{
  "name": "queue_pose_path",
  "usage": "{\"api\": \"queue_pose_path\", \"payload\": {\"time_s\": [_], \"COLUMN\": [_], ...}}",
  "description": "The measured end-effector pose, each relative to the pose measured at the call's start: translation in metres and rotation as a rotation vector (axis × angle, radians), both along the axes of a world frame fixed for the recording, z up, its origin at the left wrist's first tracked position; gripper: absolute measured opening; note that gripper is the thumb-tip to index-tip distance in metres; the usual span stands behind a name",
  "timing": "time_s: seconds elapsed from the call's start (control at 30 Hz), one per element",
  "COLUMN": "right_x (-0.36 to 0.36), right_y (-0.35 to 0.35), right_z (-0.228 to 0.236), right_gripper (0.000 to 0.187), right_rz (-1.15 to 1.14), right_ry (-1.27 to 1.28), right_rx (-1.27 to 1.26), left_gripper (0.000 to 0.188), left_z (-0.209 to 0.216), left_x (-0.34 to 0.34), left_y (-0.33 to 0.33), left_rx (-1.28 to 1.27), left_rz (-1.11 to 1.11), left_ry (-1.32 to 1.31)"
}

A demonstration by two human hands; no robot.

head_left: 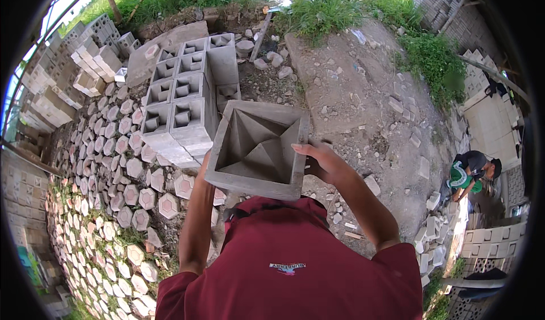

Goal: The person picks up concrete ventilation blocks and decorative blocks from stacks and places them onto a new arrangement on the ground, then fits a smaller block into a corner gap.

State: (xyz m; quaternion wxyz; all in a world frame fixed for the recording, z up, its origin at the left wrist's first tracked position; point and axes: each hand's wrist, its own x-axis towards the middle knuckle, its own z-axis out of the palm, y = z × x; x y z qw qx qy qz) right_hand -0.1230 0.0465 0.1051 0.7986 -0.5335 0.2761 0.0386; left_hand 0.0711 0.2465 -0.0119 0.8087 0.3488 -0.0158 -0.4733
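Note:
A square grey concrete block (262,149) with slanted triangular faces inside its frame is held up before my chest, its hollow side facing up. My right hand (321,160) grips its right wall, the thumb over the rim and the other fingers around the outside. At the opposite wall is my left hand (205,164), mostly hidden behind the block, with its fingers out of sight. Just beyond and to the left stands a stack of similar decorative blocks (192,124), in rows with their hollows showing.
Hexagonal pavers (131,195) cover the ground on the left, with more block stacks (54,101) behind. Packed dirt (363,93) with loose rubble lies ahead and right. A person in a dark cap (474,169) bends over at far right, near broken blocks (432,229). Grass (323,7) grows at the back.

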Motion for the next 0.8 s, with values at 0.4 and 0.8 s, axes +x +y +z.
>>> {"api": "queue_pose_path", "payload": {"time_s": [0.4,0.8], "right_x": [0.137,0.349], "right_y": [-0.209,-0.307], "right_z": [-0.034,-0.097], "right_gripper": [0.036,0.022], "right_rz": [0.048,0.075], "right_ry": [0.247,0.371], "right_rx": [0.018,-0.081], "left_gripper": [0.043,0.043], "left_z": [0.010,-0.068], "left_x": [0.078,0.297], "left_y": [-0.164,-0.266], "left_rx": [0.203,0.112], "left_rz": [0.033,0.008], "left_ry": [-0.119,0.001]}}
